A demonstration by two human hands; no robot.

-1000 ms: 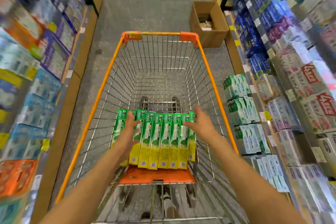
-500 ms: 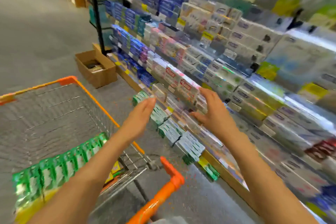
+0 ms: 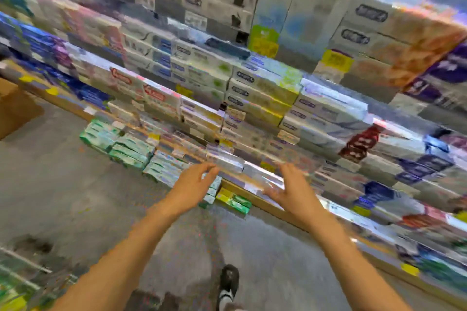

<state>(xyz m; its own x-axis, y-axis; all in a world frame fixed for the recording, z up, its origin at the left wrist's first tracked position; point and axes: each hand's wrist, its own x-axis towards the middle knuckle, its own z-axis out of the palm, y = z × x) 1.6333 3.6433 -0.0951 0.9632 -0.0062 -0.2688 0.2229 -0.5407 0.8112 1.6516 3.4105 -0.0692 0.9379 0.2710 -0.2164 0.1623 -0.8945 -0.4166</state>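
Green toothpaste boxes lie stacked flat on the bottom shelf, at ten o'clock from my left hand and just beside it. Their long sides run ten to four. My right hand hovers farther off, toward three. Both hands are spread wide and empty.

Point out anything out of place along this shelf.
One green-and-yellow carton lies low at the foot of the wooden shelf edge, just beside the left hand. It juts out at an angle, unlike the squarely stacked white cartons above. Motion blur hides finer detail.
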